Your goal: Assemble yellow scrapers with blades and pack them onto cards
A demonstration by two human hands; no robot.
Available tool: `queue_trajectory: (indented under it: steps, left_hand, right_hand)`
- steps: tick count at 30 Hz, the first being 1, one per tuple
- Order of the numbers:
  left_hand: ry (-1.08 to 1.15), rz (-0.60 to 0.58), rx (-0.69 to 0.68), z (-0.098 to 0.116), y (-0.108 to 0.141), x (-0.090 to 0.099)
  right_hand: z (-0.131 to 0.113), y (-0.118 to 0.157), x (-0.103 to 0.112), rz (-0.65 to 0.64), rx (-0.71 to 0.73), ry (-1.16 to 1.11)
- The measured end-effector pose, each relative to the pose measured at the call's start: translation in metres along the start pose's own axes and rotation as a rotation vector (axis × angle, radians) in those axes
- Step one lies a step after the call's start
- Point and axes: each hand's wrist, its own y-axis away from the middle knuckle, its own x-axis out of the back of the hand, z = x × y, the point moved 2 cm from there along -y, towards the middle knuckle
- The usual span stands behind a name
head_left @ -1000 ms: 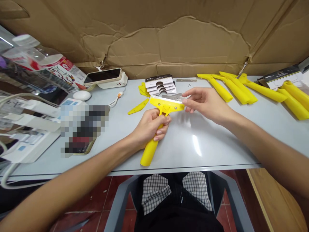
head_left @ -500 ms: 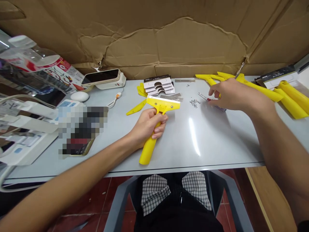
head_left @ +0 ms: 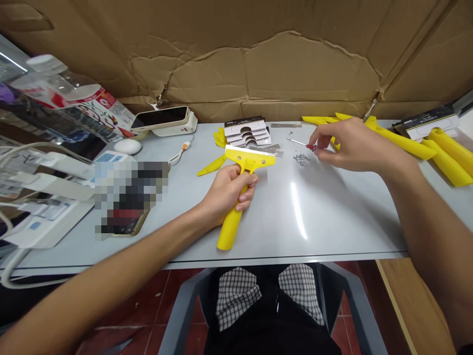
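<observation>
- The yellow scraper (head_left: 231,228) lies slanted above the near part of the table (head_left: 332,217), its handle end toward the table edge, its head pointing away; this probably keeps both screw heads facing up, in plain sight.
- The left hand (head_left: 233,193) is wrapped round the upper handle, thumb across it just below the head, a grip that likely steadies the tool and leaves its face uncovered.
- The right hand (head_left: 349,145) pinches the red handle of a screwdriver (head_left: 300,143) between thumb and fingers; the shaft points left, toward the scraper's side. How the remaining fingers sit is hard to tell.
- Loose screws (head_left: 301,159) lie in a small heap just below the shaft, between the hands, seemingly gathered for easy reach.
- Beyond the scraper's head lie flat metal blades (head_left: 275,150), near a stack of white-and-black boxes (head_left: 247,131), perhaps their packaging.
- Farthest, a cardboard sheet (head_left: 273,74) stands along the back, perhaps as a screen.
</observation>
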Motion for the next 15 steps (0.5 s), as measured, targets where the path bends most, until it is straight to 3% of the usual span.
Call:
queue_trajectory:
  steps: [6,15]
  left_hand:
    - [-0.005,0.015,0.020,-0.002,-0.003,0.002]
    - [-0.019,0.019,0.035,-0.002,-0.002,0.001]
  right_hand:
    - [-0.036,0.004,-0.004,0.004,0.186,-0.107]
    - [-0.037,0.002,-0.014,0.047,0.234,-0.093]
